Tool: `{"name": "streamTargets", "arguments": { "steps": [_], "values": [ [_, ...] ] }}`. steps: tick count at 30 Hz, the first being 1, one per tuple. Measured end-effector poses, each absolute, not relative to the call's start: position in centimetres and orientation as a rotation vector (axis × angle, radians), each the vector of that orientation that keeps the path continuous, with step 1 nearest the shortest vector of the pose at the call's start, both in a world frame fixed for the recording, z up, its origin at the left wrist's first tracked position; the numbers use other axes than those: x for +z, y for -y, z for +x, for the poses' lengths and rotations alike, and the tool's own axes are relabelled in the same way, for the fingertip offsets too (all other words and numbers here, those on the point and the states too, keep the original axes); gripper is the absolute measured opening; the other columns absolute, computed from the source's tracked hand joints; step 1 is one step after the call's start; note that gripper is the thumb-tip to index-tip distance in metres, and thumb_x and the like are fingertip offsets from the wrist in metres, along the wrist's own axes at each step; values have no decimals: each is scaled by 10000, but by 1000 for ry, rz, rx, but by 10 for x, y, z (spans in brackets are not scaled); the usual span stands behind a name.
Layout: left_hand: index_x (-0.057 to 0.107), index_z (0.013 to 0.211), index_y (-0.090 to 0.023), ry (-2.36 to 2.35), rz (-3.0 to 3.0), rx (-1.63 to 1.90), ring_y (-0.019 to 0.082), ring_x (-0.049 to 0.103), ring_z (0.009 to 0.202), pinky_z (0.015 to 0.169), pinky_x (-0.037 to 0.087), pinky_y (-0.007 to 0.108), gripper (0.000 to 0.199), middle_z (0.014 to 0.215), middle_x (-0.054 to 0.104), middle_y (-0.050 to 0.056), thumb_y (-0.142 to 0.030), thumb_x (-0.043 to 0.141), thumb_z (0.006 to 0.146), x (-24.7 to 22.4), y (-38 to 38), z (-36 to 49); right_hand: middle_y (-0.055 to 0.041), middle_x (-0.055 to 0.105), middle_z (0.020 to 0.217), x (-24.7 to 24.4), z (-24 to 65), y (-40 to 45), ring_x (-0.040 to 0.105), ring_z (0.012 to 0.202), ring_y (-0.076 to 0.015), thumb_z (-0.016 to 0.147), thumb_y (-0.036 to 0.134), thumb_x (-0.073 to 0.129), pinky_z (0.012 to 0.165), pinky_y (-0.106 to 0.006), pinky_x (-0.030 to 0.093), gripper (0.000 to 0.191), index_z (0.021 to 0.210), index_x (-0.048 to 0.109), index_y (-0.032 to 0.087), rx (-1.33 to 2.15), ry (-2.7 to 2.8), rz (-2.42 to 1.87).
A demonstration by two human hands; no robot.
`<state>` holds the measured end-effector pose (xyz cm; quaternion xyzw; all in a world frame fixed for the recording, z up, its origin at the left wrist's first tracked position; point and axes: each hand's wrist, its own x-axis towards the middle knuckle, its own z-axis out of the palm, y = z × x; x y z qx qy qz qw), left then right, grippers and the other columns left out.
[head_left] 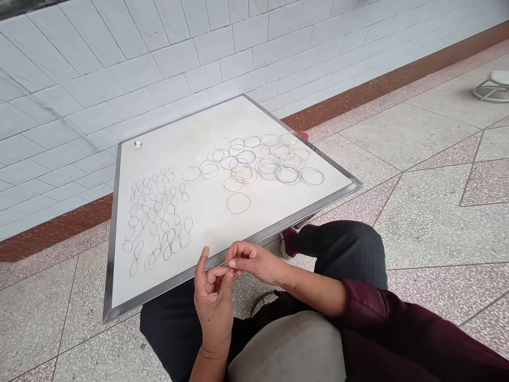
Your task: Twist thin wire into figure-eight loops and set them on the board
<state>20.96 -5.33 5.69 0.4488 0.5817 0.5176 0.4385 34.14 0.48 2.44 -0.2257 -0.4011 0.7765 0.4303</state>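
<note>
My left hand [214, 292] is at the table's near edge, its thumb and a finger pinching a thin wire loop [221, 279]. A tan bandage wraps the tip of its raised index finger. My right hand [248, 260] meets it from the right, thumb and fingertips pressed together on the same wire. The exact grip point is too small to make out. Beyond the hands, a single wire ring [238, 203] lies on the white table [207, 212]. Farther back is a spread of overlapping wire rings [268, 167]. Wires twisted into figure-eights [159, 207] lie in rows at the left.
A metal rim [167, 294] edges the table, which stands by a white tiled wall [178, 63]. Near its far left corner sits a small red-and-white object [138, 145]. My knees are under the near edge. A round stool [493, 87] stands far right on the floor.
</note>
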Motion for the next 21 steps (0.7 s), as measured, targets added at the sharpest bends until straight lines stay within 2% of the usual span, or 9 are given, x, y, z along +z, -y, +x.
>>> {"name": "streamTargets", "arguments": {
  "steps": [9,16,21],
  "values": [
    [425,1446,-221,-1642,1295,1419,164,641,748,874,513,350,658,753,675,-23,-347,682,853,47,55,210,35,555,718,24,319,11,485,615,-87,752,392,793,588,-226,389,292,825,614,172,1807,744,-621],
    [354,1486,-258,-1491,1161,1329,167,639,781,825,515,325,747,815,676,-9,-375,703,836,57,55,207,29,570,754,33,326,9,492,623,-82,731,405,803,627,-237,410,315,837,626,167,1818,790,-641],
    [379,1470,-275,-1455,1106,1346,150,619,781,831,507,303,752,802,667,-24,-370,732,812,61,58,205,34,565,753,37,330,10,487,632,-85,756,422,777,648,-250,411,320,842,607,165,1777,928,-653]
  ]
}}
